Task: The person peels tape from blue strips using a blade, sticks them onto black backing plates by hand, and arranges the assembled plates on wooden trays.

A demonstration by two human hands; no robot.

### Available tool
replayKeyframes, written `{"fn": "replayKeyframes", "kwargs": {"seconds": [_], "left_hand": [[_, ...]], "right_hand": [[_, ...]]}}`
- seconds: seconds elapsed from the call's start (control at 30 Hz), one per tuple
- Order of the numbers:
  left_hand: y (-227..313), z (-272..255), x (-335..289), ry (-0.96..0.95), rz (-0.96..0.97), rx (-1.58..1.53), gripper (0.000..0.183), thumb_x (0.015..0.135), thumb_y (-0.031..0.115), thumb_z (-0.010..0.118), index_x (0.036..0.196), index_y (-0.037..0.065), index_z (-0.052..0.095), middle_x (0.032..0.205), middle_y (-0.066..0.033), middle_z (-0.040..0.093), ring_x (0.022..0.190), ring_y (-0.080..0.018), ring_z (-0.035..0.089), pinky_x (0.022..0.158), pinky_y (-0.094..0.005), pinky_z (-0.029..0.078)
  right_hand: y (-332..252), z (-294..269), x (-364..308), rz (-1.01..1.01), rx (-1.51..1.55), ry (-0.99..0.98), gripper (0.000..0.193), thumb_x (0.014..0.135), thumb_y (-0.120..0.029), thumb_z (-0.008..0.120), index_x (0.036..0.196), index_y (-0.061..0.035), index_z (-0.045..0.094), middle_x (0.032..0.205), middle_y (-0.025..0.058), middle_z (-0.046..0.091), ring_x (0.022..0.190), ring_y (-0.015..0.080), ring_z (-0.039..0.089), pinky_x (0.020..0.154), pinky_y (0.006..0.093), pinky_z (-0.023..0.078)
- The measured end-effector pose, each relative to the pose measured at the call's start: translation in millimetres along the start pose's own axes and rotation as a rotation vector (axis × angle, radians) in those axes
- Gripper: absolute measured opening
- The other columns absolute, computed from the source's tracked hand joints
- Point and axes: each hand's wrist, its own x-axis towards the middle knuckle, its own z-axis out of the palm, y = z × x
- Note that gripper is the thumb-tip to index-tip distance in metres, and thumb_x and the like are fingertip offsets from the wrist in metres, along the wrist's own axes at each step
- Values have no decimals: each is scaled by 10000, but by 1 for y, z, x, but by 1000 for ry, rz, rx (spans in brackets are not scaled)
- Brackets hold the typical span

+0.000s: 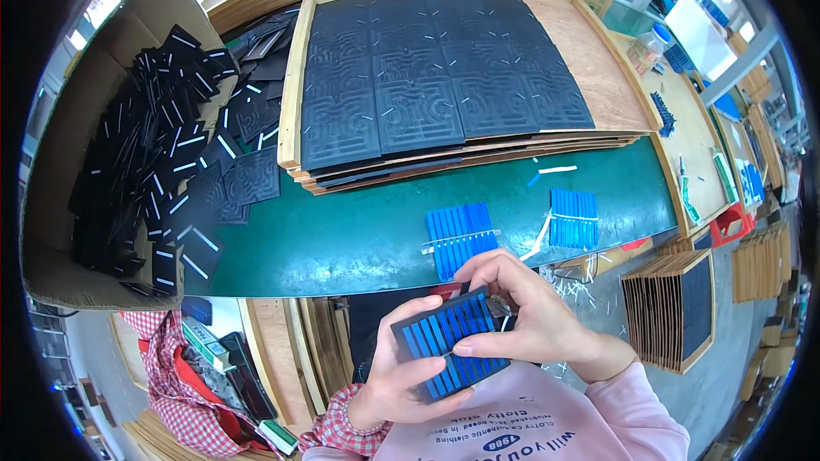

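Observation:
Close to my body, my left hand (408, 382) is closed round the left and lower edges of a small black panel (413, 322). Rows of narrow blue solar-cell strips (444, 326) cover the panel's face. My right hand (530, 312) pinches its right side, the thumb pressed on the strips near the middle and the fingers curled at the upper edge. Something small and dark shows by the right fingers; I cannot make out what it is. On the green table just beyond my hands lie one set of blue strips (461, 235) and, farther right, another set (573, 217).
Stacked wooden trays (293, 111) stand at the back, the top one bearing black plates (410, 68). A cardboard box (60, 162) at left overflows with black plates with white strips. The green table (342, 248) ends just before me. A jar (647, 49) stands far right.

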Motion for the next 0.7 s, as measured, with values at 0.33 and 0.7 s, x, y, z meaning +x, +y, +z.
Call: {"fn": "replayKeyframes", "kwargs": {"seconds": [0.33,0.7], "left_hand": [[4,-10,-2,-63,30,346,561,450,169,861,924,171,561,1212,-310,347,1086,-423,450,871,-482,449],[24,5,10,49,230,448,466,500,166,821,847,65,527,1152,-350,412,1039,-462,469,825,-514,435]], "right_hand": [[-9,-10,-3,-50,-85,-88,485,711,-175,742,1109,-61,488,1068,86,488,945,174,493,789,283,421],[-5,-3,-20,13,234,185,541,724,-91,730,1160,-49,411,817,-3,530,602,25,398,547,168,345]]}}
